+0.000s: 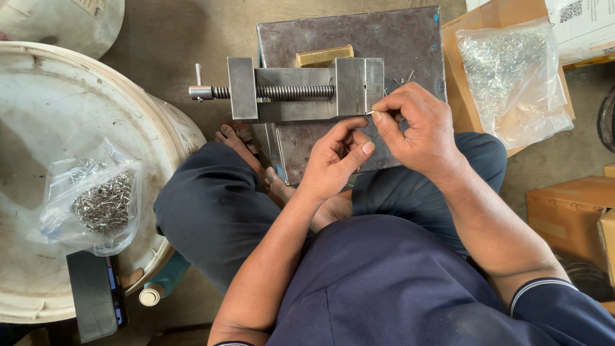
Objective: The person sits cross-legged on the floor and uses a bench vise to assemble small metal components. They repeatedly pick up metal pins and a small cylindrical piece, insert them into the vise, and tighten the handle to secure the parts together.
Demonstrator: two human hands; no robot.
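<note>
- Head view: right hand point(419, 128) pinches a small silver metal pin point(371, 113) at the grey steel vise point(301, 90).
- Left hand point(336, 157) hovers just below, fingers loosely curled, holding nothing visible.
- Vise sits on a dark metal plate point(410, 38).

Small metal piece point(372, 113) pinched by right hand point(416, 131): too small to identify; white tub point(38, 83) cut by left edge; cardboard boxes point(570, 214) cut at right; vise point(301, 90) base partly behind left hand point(336, 160).

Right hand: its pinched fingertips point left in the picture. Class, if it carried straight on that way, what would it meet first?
The right hand would probably meet the steel vise first, at its jaw block beside the fingertips; depth is unclear.
</note>
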